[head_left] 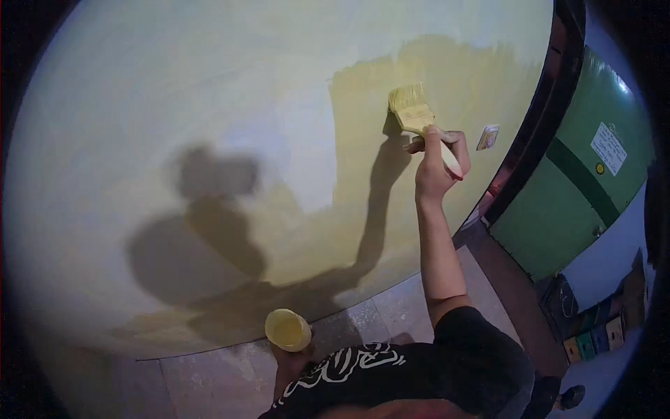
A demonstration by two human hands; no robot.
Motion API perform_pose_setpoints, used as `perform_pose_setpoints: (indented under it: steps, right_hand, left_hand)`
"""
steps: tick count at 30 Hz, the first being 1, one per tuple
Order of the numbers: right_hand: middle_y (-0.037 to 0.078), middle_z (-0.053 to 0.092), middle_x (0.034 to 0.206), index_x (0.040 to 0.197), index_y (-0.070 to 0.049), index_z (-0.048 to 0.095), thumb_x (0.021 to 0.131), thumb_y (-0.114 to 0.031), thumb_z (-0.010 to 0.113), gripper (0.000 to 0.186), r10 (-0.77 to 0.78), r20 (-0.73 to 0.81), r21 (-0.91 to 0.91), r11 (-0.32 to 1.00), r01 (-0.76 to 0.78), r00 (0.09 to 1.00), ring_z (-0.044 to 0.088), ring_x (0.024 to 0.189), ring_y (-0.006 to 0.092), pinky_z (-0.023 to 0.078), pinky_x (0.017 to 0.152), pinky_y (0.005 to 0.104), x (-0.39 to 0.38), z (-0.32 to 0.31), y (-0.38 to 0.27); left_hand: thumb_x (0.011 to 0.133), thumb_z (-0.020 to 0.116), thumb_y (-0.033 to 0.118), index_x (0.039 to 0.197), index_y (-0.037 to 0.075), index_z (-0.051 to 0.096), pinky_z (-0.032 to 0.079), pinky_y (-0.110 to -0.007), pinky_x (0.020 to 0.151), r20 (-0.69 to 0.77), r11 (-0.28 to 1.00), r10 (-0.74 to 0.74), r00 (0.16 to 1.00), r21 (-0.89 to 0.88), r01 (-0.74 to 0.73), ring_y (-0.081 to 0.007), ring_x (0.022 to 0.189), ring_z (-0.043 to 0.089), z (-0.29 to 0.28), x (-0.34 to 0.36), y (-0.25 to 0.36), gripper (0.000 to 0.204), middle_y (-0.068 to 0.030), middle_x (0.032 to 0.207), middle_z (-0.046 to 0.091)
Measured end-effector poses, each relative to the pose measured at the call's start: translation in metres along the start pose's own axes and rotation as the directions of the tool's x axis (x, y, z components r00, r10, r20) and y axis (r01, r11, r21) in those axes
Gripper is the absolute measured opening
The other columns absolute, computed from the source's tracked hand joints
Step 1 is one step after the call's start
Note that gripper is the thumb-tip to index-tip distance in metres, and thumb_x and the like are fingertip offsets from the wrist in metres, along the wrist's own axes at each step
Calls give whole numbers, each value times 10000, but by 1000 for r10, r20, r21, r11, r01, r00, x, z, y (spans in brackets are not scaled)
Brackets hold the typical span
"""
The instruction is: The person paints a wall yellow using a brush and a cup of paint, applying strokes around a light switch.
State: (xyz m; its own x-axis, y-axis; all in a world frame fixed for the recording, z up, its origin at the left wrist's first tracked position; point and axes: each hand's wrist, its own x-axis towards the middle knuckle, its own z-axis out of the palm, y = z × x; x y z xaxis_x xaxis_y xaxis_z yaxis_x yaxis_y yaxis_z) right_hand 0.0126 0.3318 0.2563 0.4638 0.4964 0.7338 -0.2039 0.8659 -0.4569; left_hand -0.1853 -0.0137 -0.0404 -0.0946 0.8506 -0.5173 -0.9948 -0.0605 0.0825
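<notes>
The brush [413, 113] is far and right, close to the wall [244, 70] — the right hand [444, 158] is curled tight round it. The left hand [299, 357], near and left, holds a cup [304, 335] (which hides most fingers).

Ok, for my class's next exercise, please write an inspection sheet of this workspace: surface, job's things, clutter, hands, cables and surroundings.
Surface: wall, partly coated with yellow paint; paler toward the left.
Job's things: flat paintbrush, against or just off the wall, cannot tell which; small paint tub, yellow inside.
Clutter: row of coloured boxes, lower right.
Hands: right hand grips the flat paintbrush; left hand holds the small paint tub.
Cables: thin loop near the boxes, too dim to confirm.
Surroundings: green door at right, bearing a white notice; tiled floor.
</notes>
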Motion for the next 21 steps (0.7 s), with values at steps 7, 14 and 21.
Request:
perform_pose_setpoints:
  steps: [7, 14, 21]
  right_hand:
    - [133, 609, 670, 828, 0, 497, 896, -38, 599, 129, 29, 30, 230, 973, -35, 999, 629, 534, 209, 524, 506, 322, 48, 46, -42]
    - [56, 589, 692, 717, 13, 535, 861, -18, 665, 197, -135, 59, -35, 990, 137, 989, 561, 585, 105, 459, 512, 270, 11, 10, 20]
    - [140, 614, 686, 814, 12, 504, 906, -14, 601, 136, -6, 116, 138, 990, -10, 993, 624, 519, 194, 549, 500, 312, 19, 28, -40]
  left_hand:
    - [819, 546, 669, 1234, 119, 544, 558, -406, 609, 204, 993, 110, 973, 10, -115, -375, 1052, 593, -22, 22, -15, 689, -141, 1148, 610]
    - [843, 497, 665, 1255, 101, 524, 539, -398, 544, 320, 996, 66, 945, -72, -45, -362, 989, 609, -5, 18, -28, 698, -162, 1137, 611]
    - [891, 456, 611, 1249, 105, 543, 553, -437, 595, 314, 794, 267, 911, 464, -393, -364, 976, 641, -3, 32, -20, 626, -162, 1179, 622]
